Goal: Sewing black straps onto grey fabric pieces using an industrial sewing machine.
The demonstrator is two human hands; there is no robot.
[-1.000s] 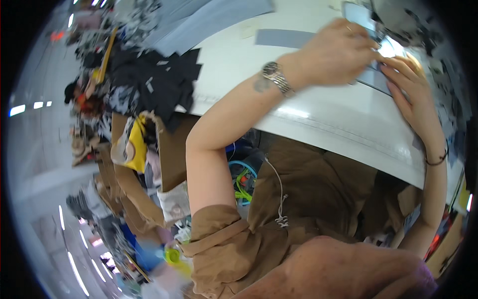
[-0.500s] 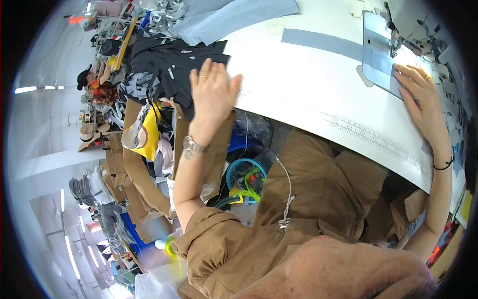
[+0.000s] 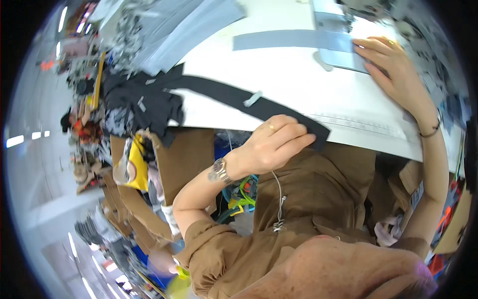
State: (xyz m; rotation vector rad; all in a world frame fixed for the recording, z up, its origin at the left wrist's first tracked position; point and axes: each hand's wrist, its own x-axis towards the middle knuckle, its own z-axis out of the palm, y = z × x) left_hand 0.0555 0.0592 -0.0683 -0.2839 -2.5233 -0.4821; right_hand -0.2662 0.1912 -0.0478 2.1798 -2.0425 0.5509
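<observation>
My left hand (image 3: 271, 147) is closed on the near end of a long black fabric strip (image 3: 219, 91), above the table's front edge. The strip trails left to a pile of black fabric pieces (image 3: 142, 94) and has a small pale tag on it. At the back right, my right hand (image 3: 391, 70) rests with fingers stretched out on the edge of a sewing machine's shiny bed plate (image 3: 343, 62). A flat grey-blue fabric strip (image 3: 274, 40) runs across the white table (image 3: 214, 112) onto that plate.
Larger grey-blue fabric pieces (image 3: 194, 30) lie at the back left of the table. Below its left end stands a cardboard box (image 3: 186, 162) with a yellow item inside. Ruler markings run along the front edge. Another person (image 3: 82, 124) is far off at the left.
My left hand has moved right and toward me from the black pile, closing on a strip and drawing it out over the table. My right hand stays on the machine plate; the view has shifted.
</observation>
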